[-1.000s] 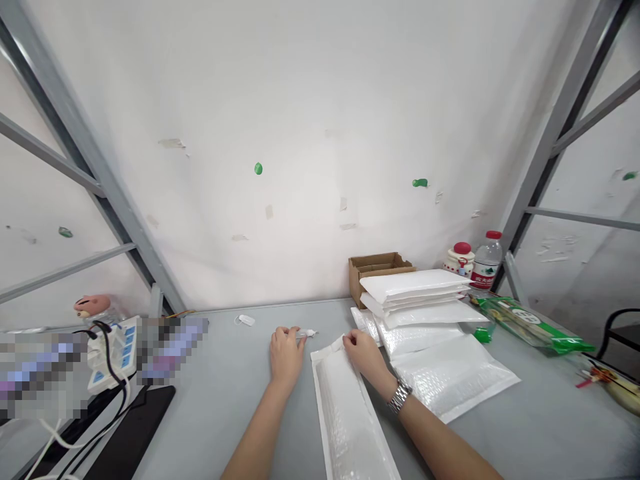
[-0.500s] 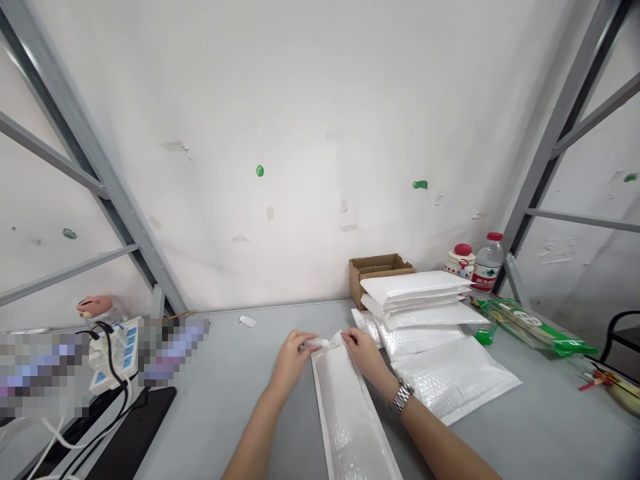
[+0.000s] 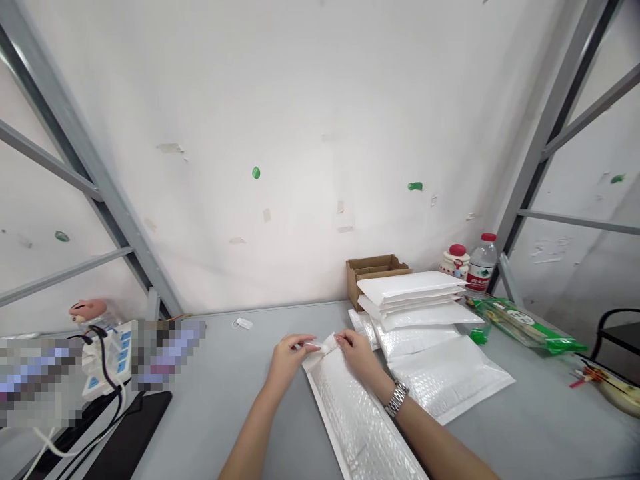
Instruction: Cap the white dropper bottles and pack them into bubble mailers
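Note:
A white bubble mailer [image 3: 355,420] lies lengthwise on the grey table [image 3: 225,393] in front of me. My left hand [image 3: 290,357] pinches the far open end of the mailer together with a small white item whose shape I cannot make out. My right hand [image 3: 357,352], a metal watch [image 3: 397,398] on its wrist, pinches the same end from the other side. Both hands meet at the mailer's mouth [image 3: 327,345].
A stack of white bubble mailers [image 3: 420,303] lies to the right, with a small cardboard box [image 3: 373,270], a red-capped jar [image 3: 456,260] and a water bottle [image 3: 479,267] behind. A green packet [image 3: 525,323] lies far right. A power strip with cables [image 3: 107,353] sits left. A small white tag [image 3: 243,323] lies near the wall.
My left hand has carried the small white item from the table to the mailer's mouth. The mailer's end has been lifted and turned slightly left between both hands.

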A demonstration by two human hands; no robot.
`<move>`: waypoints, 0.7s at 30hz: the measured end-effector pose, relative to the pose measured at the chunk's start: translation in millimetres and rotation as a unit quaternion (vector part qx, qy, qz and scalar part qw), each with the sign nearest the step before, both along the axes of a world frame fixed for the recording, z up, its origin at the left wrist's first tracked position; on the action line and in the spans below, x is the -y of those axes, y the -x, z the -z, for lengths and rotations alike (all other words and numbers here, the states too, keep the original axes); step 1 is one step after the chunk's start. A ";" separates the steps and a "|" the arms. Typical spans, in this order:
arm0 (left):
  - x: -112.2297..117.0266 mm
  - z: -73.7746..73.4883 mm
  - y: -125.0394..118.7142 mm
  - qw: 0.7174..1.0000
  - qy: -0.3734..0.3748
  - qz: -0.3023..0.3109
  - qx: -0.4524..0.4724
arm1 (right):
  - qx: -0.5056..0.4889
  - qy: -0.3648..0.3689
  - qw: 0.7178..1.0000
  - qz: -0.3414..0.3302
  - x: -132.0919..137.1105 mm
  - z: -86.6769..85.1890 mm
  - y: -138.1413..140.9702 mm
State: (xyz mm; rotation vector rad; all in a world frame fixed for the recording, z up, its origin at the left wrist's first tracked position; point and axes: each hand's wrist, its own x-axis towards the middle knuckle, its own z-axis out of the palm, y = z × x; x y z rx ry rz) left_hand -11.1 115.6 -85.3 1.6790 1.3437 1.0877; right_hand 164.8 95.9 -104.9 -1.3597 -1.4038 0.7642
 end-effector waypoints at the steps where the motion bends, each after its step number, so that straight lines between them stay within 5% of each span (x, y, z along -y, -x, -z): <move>1: 0.1 -0.2 0.7 1.000 0.003 0.010 -0.003 | -0.009 0.004 1.000 0.001 0.3 -0.7 0.1; 11: -1.9 1.4 -7.8 0.993 0.025 0.016 0.112 | 0.009 0.022 1.000 -0.015 2.4 3.1 8.5; 21: -5.7 7.4 -3.5 0.996 0.032 0.004 0.085 | -0.029 -0.015 0.997 0.064 7.4 7.7 20.7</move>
